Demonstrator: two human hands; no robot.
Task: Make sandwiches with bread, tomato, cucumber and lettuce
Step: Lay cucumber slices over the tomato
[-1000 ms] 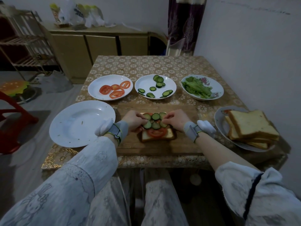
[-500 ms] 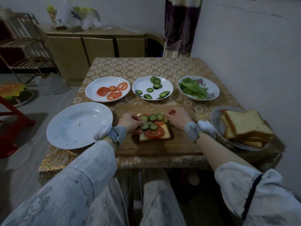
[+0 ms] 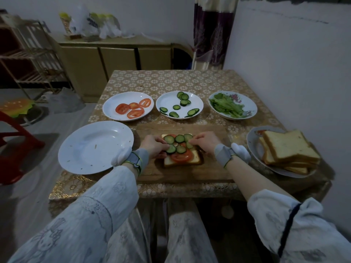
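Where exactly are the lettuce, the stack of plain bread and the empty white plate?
lettuce (image 3: 227, 107), head view: middle of the green leaf pile.
stack of plain bread (image 3: 286, 145), head view: top face of the uppermost slice.
empty white plate (image 3: 95, 147), head view: bare centre of the dish.

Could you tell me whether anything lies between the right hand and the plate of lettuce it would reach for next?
Nothing visible does: from the right hand to the lettuce plate there is only bare board and tablecloth.
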